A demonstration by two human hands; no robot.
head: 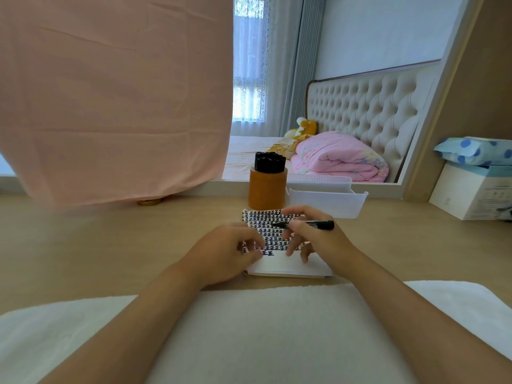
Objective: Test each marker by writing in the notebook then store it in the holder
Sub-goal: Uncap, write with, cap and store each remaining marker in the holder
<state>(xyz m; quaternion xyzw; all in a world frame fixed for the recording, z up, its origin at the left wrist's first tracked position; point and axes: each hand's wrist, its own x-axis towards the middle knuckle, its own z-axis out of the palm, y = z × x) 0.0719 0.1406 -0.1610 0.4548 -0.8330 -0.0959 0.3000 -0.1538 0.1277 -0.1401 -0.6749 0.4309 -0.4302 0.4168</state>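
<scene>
Holding a black marker (318, 224) in our right hand (313, 239), we pinch its barrel between thumb and forefinger while the other fingers spread loosely down toward the paper. The marker lies nearly level above the notebook (282, 266), with its narrow tip pointing left over the page. Whether the tip touches the paper we cannot tell.

The notebook lies open on the wooden table (110, 245) directly in front of us. Its upper part is packed with rows of dark marks and its lower strip is bare white. Our left hand (230, 250) rests on the notebook's left edge with the fingers bent and the tips down on the page. We cannot tell whether they pinch anything beneath.

Just beyond the notebook stands the holder (267, 189) — a brown cylinder crowded with upright black markers (270, 162). A shallow white tray (329, 202) sits beside it on the right.

A pink cloth (110, 92) hangs at the upper left, and a white box (471, 192) stands at the far right. A white towel (263, 328) lies under our forearms at the table's near edge.
</scene>
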